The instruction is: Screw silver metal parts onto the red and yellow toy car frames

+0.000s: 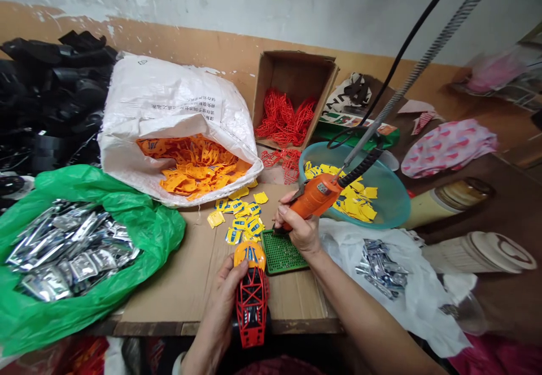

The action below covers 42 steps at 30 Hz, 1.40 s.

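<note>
1. Orange plastic covers the corded screwdriver point(314, 196) in the head view; the right hand point(301, 232) is closed around its lower body, which slants down toward the green tray point(276, 255). Whether its tip touches anything, I cannot tell.
2. The left hand point(223, 289) is curled around the toy car point(251, 301), thumb on its yellow-orange end; the car, with its red lattice frame, is at the table's near edge, left of the screwdriver.
3. Yellow pieces point(243, 217) lie loose on the cardboard point(169, 282) just beyond the car.
4. Behind them, a white sack point(169, 90) gapes over orange pieces point(207, 174).
5. At far left, a green bag point(163, 225) holds silvery pieces point(87, 251); a blue-green basin point(392, 208) stands to the right.
</note>
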Motion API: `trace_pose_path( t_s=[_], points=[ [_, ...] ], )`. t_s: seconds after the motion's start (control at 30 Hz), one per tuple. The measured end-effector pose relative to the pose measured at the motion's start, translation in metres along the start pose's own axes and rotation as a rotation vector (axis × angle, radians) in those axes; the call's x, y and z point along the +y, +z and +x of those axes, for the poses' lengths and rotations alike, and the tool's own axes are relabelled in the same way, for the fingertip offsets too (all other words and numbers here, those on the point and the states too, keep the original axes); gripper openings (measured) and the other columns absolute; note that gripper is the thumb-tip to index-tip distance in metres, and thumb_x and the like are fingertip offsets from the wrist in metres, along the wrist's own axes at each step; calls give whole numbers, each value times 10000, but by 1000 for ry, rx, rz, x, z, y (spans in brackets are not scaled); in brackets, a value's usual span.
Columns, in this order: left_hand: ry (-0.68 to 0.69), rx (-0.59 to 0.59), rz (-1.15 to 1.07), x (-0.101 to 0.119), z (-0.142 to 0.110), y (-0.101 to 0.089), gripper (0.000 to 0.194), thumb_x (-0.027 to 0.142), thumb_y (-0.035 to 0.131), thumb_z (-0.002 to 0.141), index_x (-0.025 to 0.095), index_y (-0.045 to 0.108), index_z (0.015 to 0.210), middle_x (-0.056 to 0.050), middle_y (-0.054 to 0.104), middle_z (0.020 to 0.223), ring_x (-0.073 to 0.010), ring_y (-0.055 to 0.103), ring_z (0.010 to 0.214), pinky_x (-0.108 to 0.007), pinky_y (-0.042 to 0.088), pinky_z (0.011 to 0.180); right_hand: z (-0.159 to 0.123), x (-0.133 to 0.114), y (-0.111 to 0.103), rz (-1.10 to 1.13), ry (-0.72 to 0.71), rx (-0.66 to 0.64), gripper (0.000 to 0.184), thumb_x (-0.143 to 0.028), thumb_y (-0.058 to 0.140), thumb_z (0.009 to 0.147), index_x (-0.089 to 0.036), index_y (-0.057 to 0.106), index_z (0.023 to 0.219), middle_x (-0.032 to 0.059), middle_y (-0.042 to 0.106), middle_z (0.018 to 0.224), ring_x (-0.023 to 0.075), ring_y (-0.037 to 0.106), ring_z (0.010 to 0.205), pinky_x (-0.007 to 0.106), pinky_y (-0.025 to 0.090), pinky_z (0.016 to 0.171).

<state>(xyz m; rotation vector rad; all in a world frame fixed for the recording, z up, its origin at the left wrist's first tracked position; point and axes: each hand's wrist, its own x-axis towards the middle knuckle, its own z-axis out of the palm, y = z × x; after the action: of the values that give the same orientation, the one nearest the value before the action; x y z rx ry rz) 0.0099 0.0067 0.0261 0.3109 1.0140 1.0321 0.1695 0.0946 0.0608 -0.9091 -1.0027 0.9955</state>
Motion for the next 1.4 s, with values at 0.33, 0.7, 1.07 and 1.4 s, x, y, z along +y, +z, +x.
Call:
trace_pose_path(
  t_s=[0.33,0.7,1.07,1.4],
  points=[
    [-7,-50,-6,-3,1,-3,574,447,853,687,166,631,1136,-52,750,743,-213,685,565,-311,541,543,1,-8,4,17,1,21,245,-331,757,741,-220,603,896,-87,569,535,128,549,421,289,496,479],
    [40,3,-12,2,-2,5,549,379,908,602,169,680,1055,-17,735,772,-143,617,579,-262,492,584,-17,-52,46,269,91,-179,235,-363,730,752,-234,585,886,-89,514,484,136,497,391,330,482,511],
    [75,-34,-44,-3,2,2,466,348,897,637,170,694,1017,-3,717,757,-125,588,612,-253,469,640,-28,-32,46,252,95,-267,181,-338,721,816,-219,605,888,-73,547,527,131,530,436,302,474,517],
    [92,-42,-22,-3,2,0,455,358,889,653,161,699,1016,-12,717,784,-133,600,655,-253,475,660,-33,-30,44,209,107,-338,219,-346,721,829,-242,566,943,-95,502,516,132,514,439,299,484,529]
  ],
)
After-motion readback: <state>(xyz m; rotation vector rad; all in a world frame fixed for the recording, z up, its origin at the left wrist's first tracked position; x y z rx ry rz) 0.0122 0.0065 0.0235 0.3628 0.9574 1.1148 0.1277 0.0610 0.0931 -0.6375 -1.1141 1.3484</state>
